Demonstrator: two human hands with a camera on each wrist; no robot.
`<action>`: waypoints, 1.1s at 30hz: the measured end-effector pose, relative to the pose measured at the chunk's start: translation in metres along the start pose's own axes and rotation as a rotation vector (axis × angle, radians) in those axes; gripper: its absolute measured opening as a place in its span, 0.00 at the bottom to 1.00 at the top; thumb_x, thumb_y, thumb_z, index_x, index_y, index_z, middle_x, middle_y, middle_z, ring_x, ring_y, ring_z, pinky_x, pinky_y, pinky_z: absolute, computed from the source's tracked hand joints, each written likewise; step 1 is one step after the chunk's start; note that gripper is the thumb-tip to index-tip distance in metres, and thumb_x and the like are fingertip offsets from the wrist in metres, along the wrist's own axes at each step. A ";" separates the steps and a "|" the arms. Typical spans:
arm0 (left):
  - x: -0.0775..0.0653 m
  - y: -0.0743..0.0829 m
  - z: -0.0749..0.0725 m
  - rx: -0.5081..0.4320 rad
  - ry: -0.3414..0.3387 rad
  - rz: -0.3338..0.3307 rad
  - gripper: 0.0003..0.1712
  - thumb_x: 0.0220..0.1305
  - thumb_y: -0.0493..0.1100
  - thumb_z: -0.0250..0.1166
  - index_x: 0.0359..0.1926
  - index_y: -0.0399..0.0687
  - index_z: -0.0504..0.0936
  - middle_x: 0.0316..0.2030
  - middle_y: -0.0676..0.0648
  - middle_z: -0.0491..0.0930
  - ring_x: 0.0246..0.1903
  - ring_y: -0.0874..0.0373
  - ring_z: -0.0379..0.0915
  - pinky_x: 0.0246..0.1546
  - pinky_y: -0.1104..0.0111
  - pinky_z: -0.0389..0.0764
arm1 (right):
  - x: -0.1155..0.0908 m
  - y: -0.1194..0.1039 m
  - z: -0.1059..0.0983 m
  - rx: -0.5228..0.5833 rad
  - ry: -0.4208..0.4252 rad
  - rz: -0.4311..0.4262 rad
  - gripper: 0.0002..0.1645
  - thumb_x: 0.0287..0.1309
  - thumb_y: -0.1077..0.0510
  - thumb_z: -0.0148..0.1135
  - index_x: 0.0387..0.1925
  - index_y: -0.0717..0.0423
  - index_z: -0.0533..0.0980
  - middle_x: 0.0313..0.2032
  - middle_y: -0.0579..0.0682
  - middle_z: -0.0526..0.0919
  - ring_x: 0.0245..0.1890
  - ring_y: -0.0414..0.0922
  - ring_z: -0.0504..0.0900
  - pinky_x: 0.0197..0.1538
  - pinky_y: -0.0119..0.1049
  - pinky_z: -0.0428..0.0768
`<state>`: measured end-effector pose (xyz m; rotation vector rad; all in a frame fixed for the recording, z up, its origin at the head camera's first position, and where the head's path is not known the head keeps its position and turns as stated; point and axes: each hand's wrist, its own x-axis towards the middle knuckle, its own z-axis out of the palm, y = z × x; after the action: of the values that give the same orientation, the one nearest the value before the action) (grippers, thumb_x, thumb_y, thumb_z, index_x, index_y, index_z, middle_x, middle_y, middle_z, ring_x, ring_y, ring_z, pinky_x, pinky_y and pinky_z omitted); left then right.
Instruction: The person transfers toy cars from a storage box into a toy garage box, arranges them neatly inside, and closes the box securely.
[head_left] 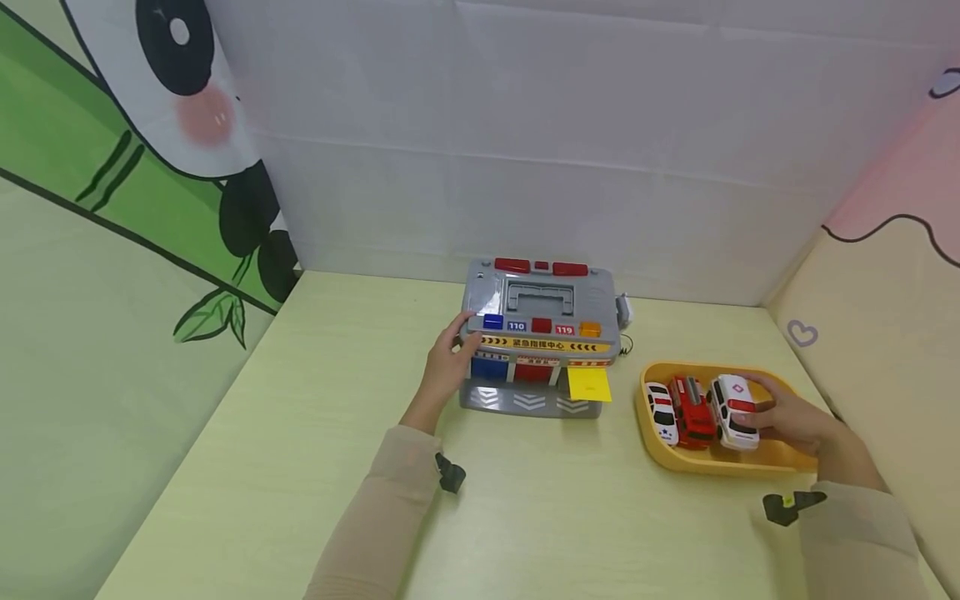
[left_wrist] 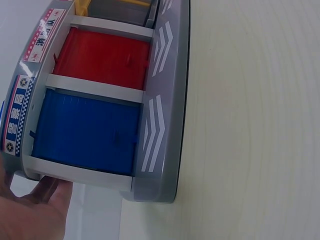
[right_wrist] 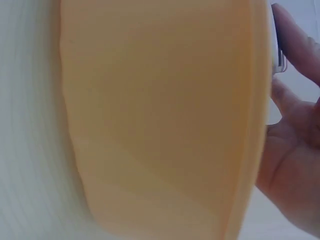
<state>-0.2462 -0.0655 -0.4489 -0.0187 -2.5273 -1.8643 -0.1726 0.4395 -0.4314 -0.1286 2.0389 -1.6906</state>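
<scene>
A grey toy garage (head_left: 536,333) with red, blue and orange buttons stands near the back of the table. My left hand (head_left: 448,358) holds its left side; in the left wrist view, the left hand (left_wrist: 35,210) curls partly behind the wall, hiding some fingertips. The blue door (left_wrist: 87,132) and red door (left_wrist: 102,59) are down, while a yellow door (head_left: 588,384) is raised. On the right, my right hand (head_left: 791,417) grips a white toy ambulance (head_left: 733,400) in a yellow tray (head_left: 660,454). The tray's wall mostly hides the ambulance in the right wrist view.
Beside the ambulance in the tray are a red toy fire truck (head_left: 692,412) and a white toy police car (head_left: 662,414). A coiled cord (head_left: 626,345) hangs at the garage's right side. Printed cloth walls (head_left: 570,192) enclose the table's back and sides.
</scene>
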 end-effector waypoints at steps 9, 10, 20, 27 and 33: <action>0.001 0.000 0.000 -0.001 -0.002 0.007 0.29 0.72 0.57 0.54 0.71 0.63 0.64 0.68 0.45 0.63 0.62 0.45 0.63 0.58 0.48 0.68 | -0.001 -0.008 0.001 -0.016 0.008 -0.002 0.35 0.65 0.70 0.56 0.55 0.26 0.60 0.43 0.53 0.76 0.40 0.47 0.82 0.43 0.42 0.82; 0.002 0.000 0.000 -0.001 -0.003 0.006 0.29 0.72 0.57 0.54 0.71 0.63 0.64 0.68 0.45 0.63 0.62 0.45 0.63 0.58 0.47 0.68 | -0.002 -0.009 0.002 -0.023 0.016 0.002 0.35 0.65 0.70 0.57 0.56 0.27 0.59 0.44 0.53 0.75 0.40 0.47 0.81 0.43 0.42 0.82; 0.002 -0.001 0.001 0.005 -0.002 -0.005 0.29 0.72 0.57 0.53 0.71 0.64 0.64 0.69 0.46 0.62 0.63 0.45 0.62 0.59 0.47 0.68 | -0.003 -0.022 0.012 -0.104 0.061 0.028 0.36 0.64 0.67 0.59 0.59 0.27 0.57 0.46 0.54 0.74 0.42 0.47 0.80 0.45 0.41 0.81; 0.002 -0.001 0.000 0.006 -0.006 0.003 0.28 0.72 0.57 0.53 0.71 0.64 0.64 0.68 0.46 0.62 0.63 0.45 0.63 0.59 0.47 0.68 | -0.004 -0.028 0.018 -0.122 0.074 0.036 0.37 0.65 0.66 0.59 0.63 0.32 0.56 0.47 0.56 0.72 0.43 0.47 0.78 0.46 0.41 0.81; 0.004 -0.005 0.001 -0.009 -0.007 0.026 0.28 0.72 0.55 0.54 0.70 0.62 0.65 0.66 0.45 0.65 0.60 0.46 0.66 0.56 0.48 0.71 | -0.004 -0.033 0.026 -0.101 0.073 0.008 0.36 0.64 0.68 0.59 0.62 0.33 0.57 0.46 0.57 0.73 0.42 0.48 0.78 0.45 0.42 0.82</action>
<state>-0.2504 -0.0660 -0.4538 -0.0589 -2.5107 -1.8696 -0.1661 0.4103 -0.4024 -0.0934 2.1761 -1.6096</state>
